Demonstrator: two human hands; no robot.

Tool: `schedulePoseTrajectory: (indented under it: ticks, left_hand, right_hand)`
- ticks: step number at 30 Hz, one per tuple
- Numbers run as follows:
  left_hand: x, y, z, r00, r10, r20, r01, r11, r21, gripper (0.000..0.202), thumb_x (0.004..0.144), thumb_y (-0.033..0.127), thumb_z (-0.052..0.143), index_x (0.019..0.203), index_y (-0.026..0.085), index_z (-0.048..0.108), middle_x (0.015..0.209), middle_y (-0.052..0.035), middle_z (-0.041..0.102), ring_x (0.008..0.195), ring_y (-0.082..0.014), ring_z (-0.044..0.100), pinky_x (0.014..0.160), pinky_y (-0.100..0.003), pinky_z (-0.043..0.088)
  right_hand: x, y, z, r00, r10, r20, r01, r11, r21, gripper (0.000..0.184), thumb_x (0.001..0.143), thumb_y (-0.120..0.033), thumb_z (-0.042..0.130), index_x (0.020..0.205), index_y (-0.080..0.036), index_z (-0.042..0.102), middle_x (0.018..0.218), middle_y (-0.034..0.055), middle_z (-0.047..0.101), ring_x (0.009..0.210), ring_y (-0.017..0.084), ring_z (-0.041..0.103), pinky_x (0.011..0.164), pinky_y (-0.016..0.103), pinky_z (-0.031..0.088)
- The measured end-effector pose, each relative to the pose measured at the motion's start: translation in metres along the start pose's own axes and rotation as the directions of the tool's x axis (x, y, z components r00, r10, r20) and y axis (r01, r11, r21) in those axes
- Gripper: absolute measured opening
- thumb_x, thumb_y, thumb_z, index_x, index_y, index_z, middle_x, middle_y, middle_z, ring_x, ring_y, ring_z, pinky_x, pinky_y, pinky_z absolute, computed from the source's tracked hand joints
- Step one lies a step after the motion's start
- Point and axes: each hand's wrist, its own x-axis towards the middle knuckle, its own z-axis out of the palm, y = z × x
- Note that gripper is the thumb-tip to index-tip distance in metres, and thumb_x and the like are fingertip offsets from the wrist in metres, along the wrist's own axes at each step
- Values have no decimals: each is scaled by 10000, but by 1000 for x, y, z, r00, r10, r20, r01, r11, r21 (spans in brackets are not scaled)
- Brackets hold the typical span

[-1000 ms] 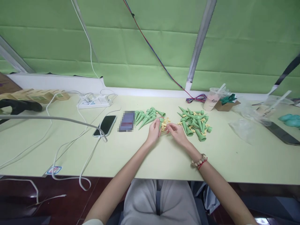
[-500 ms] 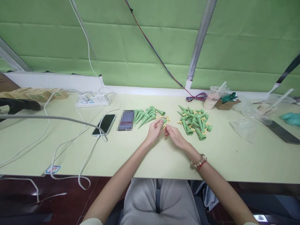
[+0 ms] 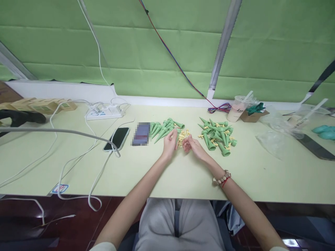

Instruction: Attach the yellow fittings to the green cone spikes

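My left hand (image 3: 169, 142) rests on the pale green table (image 3: 183, 174), fingers curled round what looks like a green cone, just below a pile of plain green cones (image 3: 163, 127). My right hand (image 3: 191, 145) lies close beside it, palm turned up and fingers curled; what they hold is too small to make out. A small heap of yellow valve pieces (image 3: 183, 135) lies between and just beyond the two hands. To the right sits a second pile of green cones fitted with yellow pieces (image 3: 217, 136). A bead bracelet (image 3: 222, 178) is on my right wrist.
A phone (image 3: 117, 138) on a white cable and a dark card (image 3: 141, 133) lie to the left, a power strip (image 3: 104, 111) behind them. A plastic cup (image 3: 237, 108), a small box and clear bags (image 3: 274, 139) stand at the right. Cables (image 3: 78, 164) trail over the front edge.
My hands came together over the yellow pieces half a second ago, then drew slightly apart; the right palm has turned upward. The piles have not moved.
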Motion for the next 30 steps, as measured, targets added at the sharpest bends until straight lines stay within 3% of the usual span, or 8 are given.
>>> schedulePoseTrajectory:
  ticks: [3, 6, 8, 10, 15, 21, 24, 30]
  left_hand:
    - [6, 5, -5, 989, -40, -141, 24, 993, -113, 512, 803, 697, 424, 794, 193, 517, 382, 89, 273, 327, -60, 233, 358, -228, 190]
    - [9, 10, -11, 985, -94, -146, 61, 975, -214, 518, 829, 708, 339, 692, 211, 389, 384, 84, 273, 319, -57, 221, 346, -222, 165]
    - [9, 13, -12, 988, -137, -78, 112, 959, -261, 519, 854, 689, 308, 666, 207, 354, 388, 81, 280, 305, -49, 208, 336, -214, 141]
    - [8, 13, -12, 985, -175, 1, 168, 941, -293, 510, 872, 658, 312, 654, 199, 356, 384, 81, 275, 295, -41, 206, 332, -202, 138]
    - [3, 11, -7, 960, -232, 159, 272, 911, -311, 489, 861, 613, 383, 620, 188, 360, 383, 75, 302, 294, -36, 228, 327, -175, 157]
    - [1, 9, -1, 920, -256, 299, 331, 913, -238, 473, 854, 571, 377, 577, 188, 368, 377, 50, 347, 296, -47, 278, 335, -185, 180]
    - [0, 6, 1, 908, -278, 314, 349, 917, -195, 456, 836, 574, 385, 591, 189, 392, 376, 44, 374, 296, -56, 296, 336, -195, 199]
    - [-6, 4, 5, 930, -152, 333, 237, 943, -232, 363, 823, 560, 390, 857, 204, 454, 410, 44, 475, 340, -110, 397, 377, -210, 306]
  right_hand:
    - [2, 2, -20, 970, -108, -217, 38, 953, -302, 419, 841, -595, 462, 811, -199, 594, 680, 14, 593, 602, 156, 538, 601, 292, 414]
    - [3, 7, -33, 933, -167, -318, -41, 831, -555, 190, 837, -360, 543, 838, -189, 626, 794, 52, 655, 683, 182, 575, 657, 319, 432]
    - [4, 12, -34, 947, -206, -247, -5, 758, -653, 153, 829, -236, 531, 917, -178, 643, 869, 70, 676, 762, 198, 602, 728, 342, 451]
    - [4, 18, -30, 957, -261, -128, 91, 688, -720, 253, 838, -166, 496, 1050, -175, 632, 1008, 93, 679, 922, 222, 608, 839, 378, 442]
    - [7, 31, -22, 949, -297, 103, 255, 536, -805, 385, 938, -135, 347, 1248, -208, 564, 1317, 98, 571, 1222, 235, 489, 992, 438, 344]
    - [9, 27, -27, 955, -284, 83, 218, 485, -847, 254, 921, -152, 470, 1064, -205, 672, 1131, 88, 672, 1076, 233, 555, 901, 393, 381]
    - [8, 25, -28, 952, -298, 70, 212, 476, -854, 207, 888, -144, 532, 1017, -205, 682, 1041, 81, 681, 1010, 230, 557, 864, 372, 390]
    - [8, 25, -27, 954, -292, 70, 215, 503, -837, 174, 856, -130, 574, 969, -187, 694, 936, 79, 678, 931, 222, 552, 841, 344, 423]
